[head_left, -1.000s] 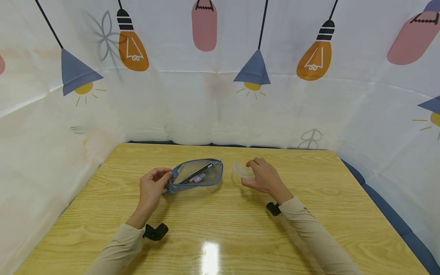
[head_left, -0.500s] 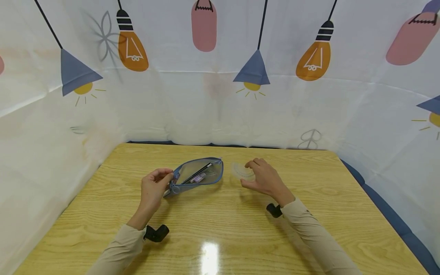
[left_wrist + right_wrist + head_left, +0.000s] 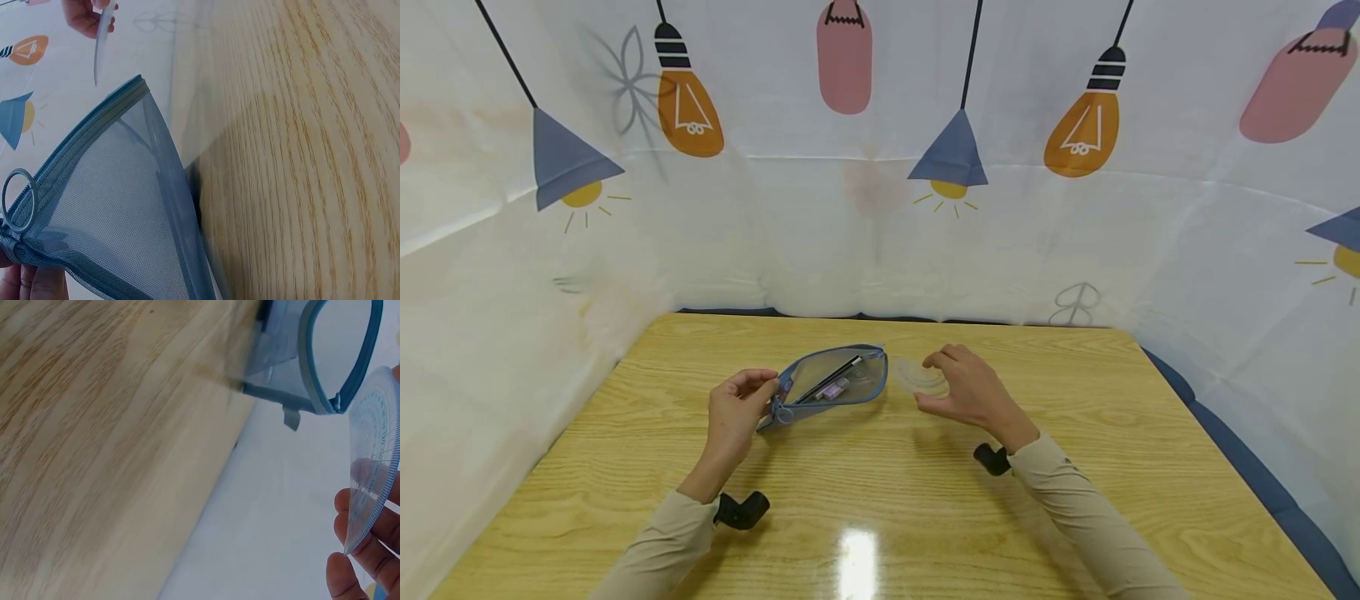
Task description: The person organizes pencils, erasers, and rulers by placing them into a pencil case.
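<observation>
A blue mesh pencil case (image 3: 841, 377) with its zip open is tilted up over the table. Inside lie a dark pencil (image 3: 829, 379) and a small purple-and-white item (image 3: 833, 388), perhaps an eraser. My left hand (image 3: 733, 417) pinches the case's left end, beside the zip's ring pull (image 3: 20, 200). To the right of the case, my right hand (image 3: 973, 390) holds a clear half-round protractor (image 3: 375, 444) by its curved edge. The protractor is above the table, its straight edge toward the case's open mouth and a small gap between them.
The wooden table (image 3: 865, 475) reaches to a printed white curtain (image 3: 820, 233) at its back and sides. Dark blue fabric (image 3: 1247, 458) runs along the right edge. A black camera mount (image 3: 742, 510) sits at my left wrist, another (image 3: 992, 458) at my right.
My right hand has moved slightly left with the protractor, closer to the pencil case. The left hand and the case have shifted only a little.
</observation>
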`<state>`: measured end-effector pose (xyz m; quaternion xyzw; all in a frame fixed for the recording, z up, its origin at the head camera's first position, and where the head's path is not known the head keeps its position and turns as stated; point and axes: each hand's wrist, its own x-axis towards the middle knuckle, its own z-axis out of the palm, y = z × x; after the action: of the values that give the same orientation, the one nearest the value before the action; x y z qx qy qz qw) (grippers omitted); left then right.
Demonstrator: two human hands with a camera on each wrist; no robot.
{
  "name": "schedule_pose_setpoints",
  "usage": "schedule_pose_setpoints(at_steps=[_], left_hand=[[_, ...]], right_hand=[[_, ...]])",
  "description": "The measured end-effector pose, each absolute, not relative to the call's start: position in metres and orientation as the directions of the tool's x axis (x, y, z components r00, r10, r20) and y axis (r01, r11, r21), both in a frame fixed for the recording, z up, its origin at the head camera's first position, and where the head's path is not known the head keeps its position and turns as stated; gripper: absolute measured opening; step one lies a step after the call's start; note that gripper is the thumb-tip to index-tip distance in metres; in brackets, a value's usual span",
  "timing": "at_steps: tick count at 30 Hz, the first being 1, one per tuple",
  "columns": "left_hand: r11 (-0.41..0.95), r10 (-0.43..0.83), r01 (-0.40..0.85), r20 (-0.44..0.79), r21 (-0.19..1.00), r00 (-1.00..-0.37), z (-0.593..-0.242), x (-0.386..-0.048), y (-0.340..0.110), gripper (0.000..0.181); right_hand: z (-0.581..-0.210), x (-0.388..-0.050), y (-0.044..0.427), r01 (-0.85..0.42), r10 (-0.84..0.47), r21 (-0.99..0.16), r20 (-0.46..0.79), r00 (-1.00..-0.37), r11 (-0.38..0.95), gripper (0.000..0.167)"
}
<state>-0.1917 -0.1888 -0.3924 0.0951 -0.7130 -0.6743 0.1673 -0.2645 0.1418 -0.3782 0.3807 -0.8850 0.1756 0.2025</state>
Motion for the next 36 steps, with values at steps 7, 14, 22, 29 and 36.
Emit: schedule_pose_setpoints(at_steps=[7,14,22,29,36], left_hand=[[0.073,-0.363,0.095,0.115,0.993,-0.924,-0.393,-0.192,-0.189,0.019],[0.077,-0.359,0.092,0.114,0.993,-0.926,-0.393,-0.191,-0.189,0.019],[0.069,-0.361,0.092,0.111,0.993,-0.926,-0.394,-0.191,-0.188,0.019],[0.068,-0.366,0.078,0.098,0.995,-0.925,-0.394,-0.190,-0.187,0.019],[0.070,-0.357,0.078,0.098,0.994,-0.929,-0.393,-0.189,-0.186,0.021]], right_hand=[[-0.375,-0.263,0.137,-0.751,-0.604,-0.153,0.503,-0.619,0.642,0.042],[-0.375,-0.262,0.131,-0.785,-0.628,-0.142,0.522,-0.577,0.604,0.042],[-0.373,-0.259,0.122,-0.801,-0.644,-0.092,0.544,-0.538,0.591,0.040],[-0.372,-0.258,0.118,-0.807,-0.652,-0.083,0.543,-0.529,0.585,0.039],[-0.371,-0.258,0.113,-0.815,-0.654,-0.077,0.555,-0.514,0.575,0.038]])
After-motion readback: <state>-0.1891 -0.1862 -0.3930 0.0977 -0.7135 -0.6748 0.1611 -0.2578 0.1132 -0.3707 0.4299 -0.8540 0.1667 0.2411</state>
